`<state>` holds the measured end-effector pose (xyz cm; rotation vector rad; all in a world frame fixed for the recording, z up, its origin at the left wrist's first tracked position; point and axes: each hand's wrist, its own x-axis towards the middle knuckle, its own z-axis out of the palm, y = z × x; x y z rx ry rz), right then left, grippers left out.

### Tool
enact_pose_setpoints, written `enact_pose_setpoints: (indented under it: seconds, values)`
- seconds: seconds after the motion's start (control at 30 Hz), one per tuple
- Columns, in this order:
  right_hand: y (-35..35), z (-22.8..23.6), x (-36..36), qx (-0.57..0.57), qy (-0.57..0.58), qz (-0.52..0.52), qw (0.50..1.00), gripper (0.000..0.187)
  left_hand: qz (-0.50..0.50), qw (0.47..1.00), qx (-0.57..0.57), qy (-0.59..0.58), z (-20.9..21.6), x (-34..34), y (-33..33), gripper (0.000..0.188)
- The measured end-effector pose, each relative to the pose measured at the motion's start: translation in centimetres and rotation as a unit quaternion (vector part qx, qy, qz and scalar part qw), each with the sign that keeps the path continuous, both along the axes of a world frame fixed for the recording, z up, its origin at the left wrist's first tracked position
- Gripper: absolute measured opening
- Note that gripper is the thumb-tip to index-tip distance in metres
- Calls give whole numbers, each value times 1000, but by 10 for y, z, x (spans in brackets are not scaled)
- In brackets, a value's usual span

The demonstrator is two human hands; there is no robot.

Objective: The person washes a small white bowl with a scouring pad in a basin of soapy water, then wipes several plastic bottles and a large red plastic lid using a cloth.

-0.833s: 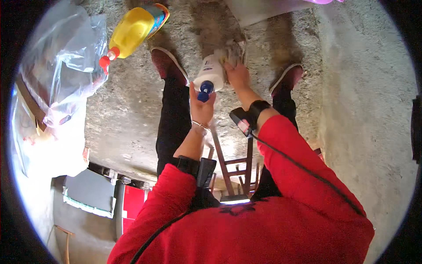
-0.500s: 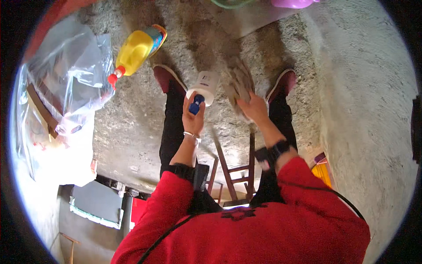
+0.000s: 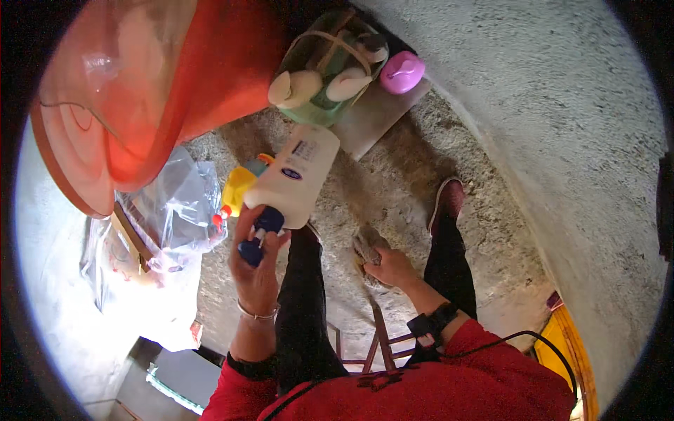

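My left hand (image 3: 254,281) is closed around the neck of a large white pump bottle (image 3: 298,175) with a dark blue pump top (image 3: 265,231). The bottle is tilted, its base pointing up and away from me, above the floor. Lower down, between my legs, my right hand (image 3: 395,268) grips a crumpled grey-brown cloth (image 3: 368,244). Partly hidden behind the white bottle is a yellow bottle (image 3: 237,188) with a red cap.
A big orange-red tub (image 3: 217,70) stands at the far left, beside clear plastic wrapping (image 3: 186,203). At the back, a green container (image 3: 309,112) holds pale rounded things, next to a pink plastic item (image 3: 402,72). A rough wall (image 3: 547,126) runs along the right. Wooden stool legs (image 3: 381,337) show near me.
The white bottle has been raised and moved left, closer to view. My right hand has drawn the cloth back toward me. The view has shifted, bringing the tub and green container into sight.
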<state>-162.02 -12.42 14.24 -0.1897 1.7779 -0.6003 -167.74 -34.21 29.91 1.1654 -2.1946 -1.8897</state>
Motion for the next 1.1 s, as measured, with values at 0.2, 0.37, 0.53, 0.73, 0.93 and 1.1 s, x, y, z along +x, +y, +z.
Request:
enact_pose_setpoints:
  seconds: [0.2, 0.37, 0.53, 0.73, 0.93, 1.1]
  values:
    - [5, -7, -3, -34, 27, -53, 998, 62, 99, 992, -6, 73, 53, -62, 7, 32]
    - [11, -3, -14, -42, 40, -123, 991, 62, 5, 990, -129, 60, 61, -81, 18, 28]
    - [15, -8, -16, -30, 56, -126, 990, 64, -24, 995, -74, 63, 13, -78, 9, 23]
    - [8, 0, -19, -60, 26, -150, 986, 63, -8, 989, -124, 78, -41, -84, -4, 23]
    - [11, -2, -17, -38, 19, -128, 991, 60, 56, 993, -71, 82, -58, -105, -4, 23]
    - [8, -3, -18, -72, 44, -146, 986, 60, 78, 990, -63, 100, -85, -127, -1, 29]
